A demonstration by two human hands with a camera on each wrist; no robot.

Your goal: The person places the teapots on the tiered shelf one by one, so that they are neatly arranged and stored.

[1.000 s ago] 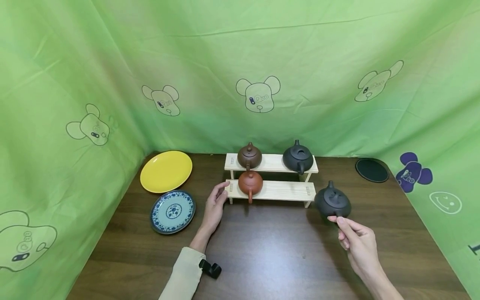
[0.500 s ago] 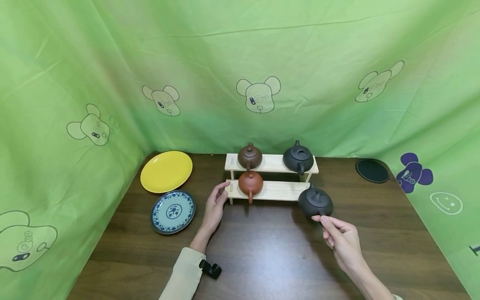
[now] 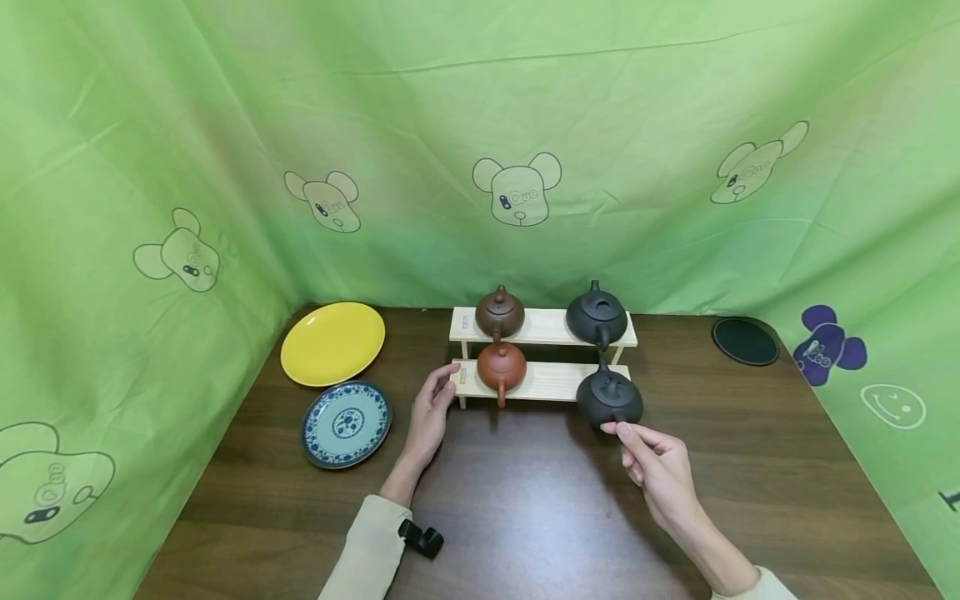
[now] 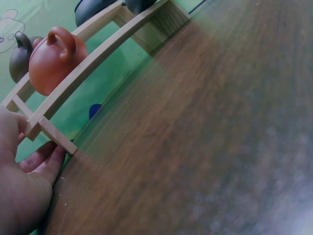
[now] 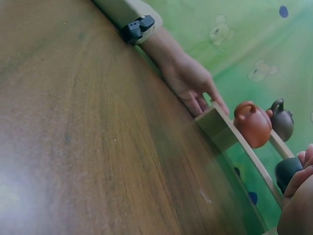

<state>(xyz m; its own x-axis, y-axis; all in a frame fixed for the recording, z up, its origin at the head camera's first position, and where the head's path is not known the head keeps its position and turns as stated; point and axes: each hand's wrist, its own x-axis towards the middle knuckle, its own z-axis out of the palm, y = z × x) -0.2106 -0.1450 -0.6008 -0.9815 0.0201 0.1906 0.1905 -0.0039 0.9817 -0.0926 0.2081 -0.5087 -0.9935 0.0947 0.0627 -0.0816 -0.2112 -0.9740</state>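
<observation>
In the head view, my right hand (image 3: 662,477) pinches the handle of a black teapot (image 3: 609,395) between thumb and fingers. That teapot is upright and overlaps the right end of the lower wooden shelf (image 3: 551,381). My left hand (image 3: 427,423) holds the shelf's left end; the left wrist view shows its thumb at the board (image 4: 73,81) and fingers by the leg (image 4: 57,134). A red-brown clay teapot (image 3: 501,367) stands on the lower shelf's left part. Behind, on the upper shelf (image 3: 543,325), are a dark brown teapot (image 3: 499,312) and another black teapot (image 3: 596,317).
On the left of the table (image 3: 517,517) lie a yellow plate (image 3: 332,343) and a blue patterned plate (image 3: 347,424). A dark oval mat (image 3: 745,341) lies at the back right. Green cloth (image 3: 420,125) hangs around the back and sides.
My right hand has carried the black teapot leftward, from beside the shelf's right end to over that end. The left hand has stayed at the shelf's left end.
</observation>
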